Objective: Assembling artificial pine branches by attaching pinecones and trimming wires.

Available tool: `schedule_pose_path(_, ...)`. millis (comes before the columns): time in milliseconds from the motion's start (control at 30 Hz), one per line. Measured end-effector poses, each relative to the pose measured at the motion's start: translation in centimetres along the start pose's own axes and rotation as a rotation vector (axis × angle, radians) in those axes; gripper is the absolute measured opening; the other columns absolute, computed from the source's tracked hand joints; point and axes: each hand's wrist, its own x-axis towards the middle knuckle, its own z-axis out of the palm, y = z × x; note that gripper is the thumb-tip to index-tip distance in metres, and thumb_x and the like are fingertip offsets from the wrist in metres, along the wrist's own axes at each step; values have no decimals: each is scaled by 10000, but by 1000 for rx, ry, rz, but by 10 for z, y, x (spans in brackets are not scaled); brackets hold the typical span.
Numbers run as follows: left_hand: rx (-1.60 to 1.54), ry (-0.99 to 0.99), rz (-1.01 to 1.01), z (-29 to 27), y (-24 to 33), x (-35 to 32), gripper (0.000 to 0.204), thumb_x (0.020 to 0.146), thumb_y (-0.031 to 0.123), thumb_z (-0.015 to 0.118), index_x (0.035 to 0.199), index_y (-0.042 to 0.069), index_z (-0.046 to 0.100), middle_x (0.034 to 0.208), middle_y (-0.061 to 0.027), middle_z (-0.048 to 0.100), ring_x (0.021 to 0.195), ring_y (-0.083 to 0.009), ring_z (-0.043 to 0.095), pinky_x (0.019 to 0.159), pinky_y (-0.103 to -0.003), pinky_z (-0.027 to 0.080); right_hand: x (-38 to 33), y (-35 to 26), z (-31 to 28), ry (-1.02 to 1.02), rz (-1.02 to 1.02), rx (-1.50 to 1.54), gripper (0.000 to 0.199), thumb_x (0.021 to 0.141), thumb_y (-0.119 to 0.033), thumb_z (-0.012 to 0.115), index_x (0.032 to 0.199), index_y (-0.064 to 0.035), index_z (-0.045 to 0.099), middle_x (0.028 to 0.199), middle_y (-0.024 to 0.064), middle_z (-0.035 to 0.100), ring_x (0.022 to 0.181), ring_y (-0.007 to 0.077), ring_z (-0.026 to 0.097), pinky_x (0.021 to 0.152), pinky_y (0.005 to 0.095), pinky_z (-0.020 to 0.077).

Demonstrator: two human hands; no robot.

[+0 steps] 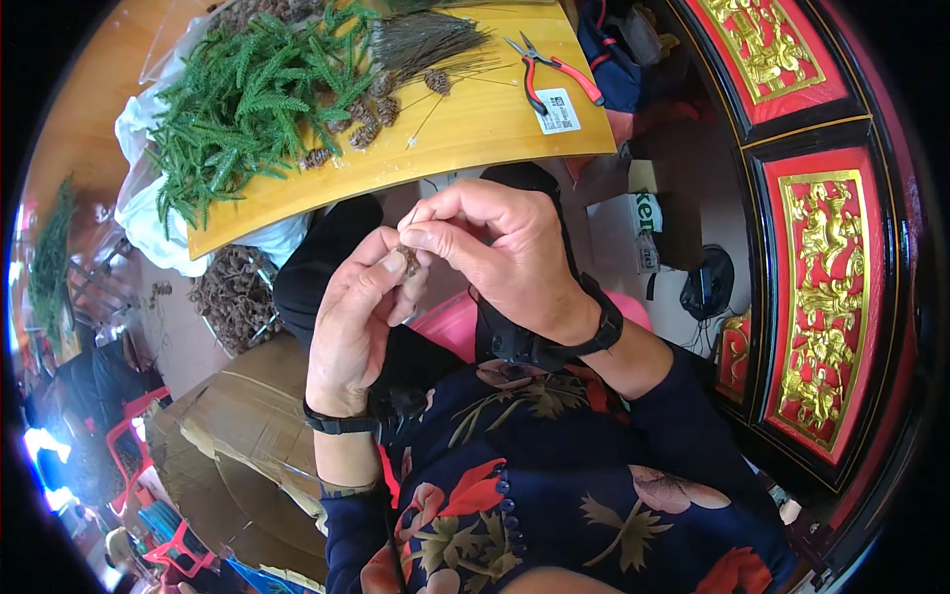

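My left hand [354, 317] pinches a small brown cone [408, 261] between thumb and fingers, close to my lap. My right hand [500, 255] meets it from the right, fingertips closed on a thin wire [409, 218] at the cone's top. Both wrists wear black bands. Ahead lies a yellow wooden board [475, 129] with a heap of green fir-like sprigs [247, 99], several more brown cones [371, 114], a bundle of thin dark wires [426, 40] and red-handled pliers [554, 69].
A white card [559, 111] lies by the pliers. White plastic bags [148, 218] hang under the greenery, with a basket of brown cones [233, 292] below. Cardboard [247, 426] lies at the lower left. Red and gold carved panels [821, 287] stand on the right.
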Motion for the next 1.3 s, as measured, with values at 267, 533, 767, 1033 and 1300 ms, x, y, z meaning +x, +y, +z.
schedule_pose_path(267, -158, 95, 66, -1, -7, 5, 114, 889, 167, 512, 916, 57, 526, 718, 45, 440, 598, -37, 345, 517, -187, 231, 1, 5, -8, -99, -58, -115, 67, 806, 21, 671, 872, 9, 678, 809, 58, 652, 698, 82, 605, 606, 212, 474)
schedule_pose_path(533, -125, 81, 47, -10, -5, 4, 88, 862, 128, 495, 922, 67, 517, 720, 56, 411, 613, -36, 350, 511, -188, 228, 19, 15, -13, -254, -485, -469, 194, 741, 26, 698, 920, -46, 701, 1052, 90, 616, 785, 173, 627, 628, 257, 501)
schedule_pose_path(767, -176, 25, -85, -15, -5, 4, 95, 893, 155, 480, 933, 76, 516, 747, 55, 413, 645, -41, 370, 528, -182, 260, 32, 21, -19, -368, -668, -524, 211, 714, 22, 680, 916, -41, 688, 909, 76, 632, 755, 213, 631, 638, 286, 514)
schedule_pose_path(1033, -18, 52, -57, -21, -13, 8, 95, 922, 164, 499, 948, 72, 502, 746, 42, 418, 653, -51, 392, 537, -202, 305, 27, 24, -19, -363, -619, -737, 84, 767, -51, 652, 851, -50, 663, 830, 52, 637, 725, 232, 632, 590, 313, 498)
schedule_pose_path(1300, 1153, 462, 625, -4, -34, 14, 73, 960, 131, 473, 975, 63, 493, 745, 45, 426, 618, -61, 383, 547, -229, 324, 14, 27, -9, -217, -312, -666, 119, 816, -83, 631, 929, -53, 650, 796, 84, 607, 707, 244, 619, 582, 326, 490)
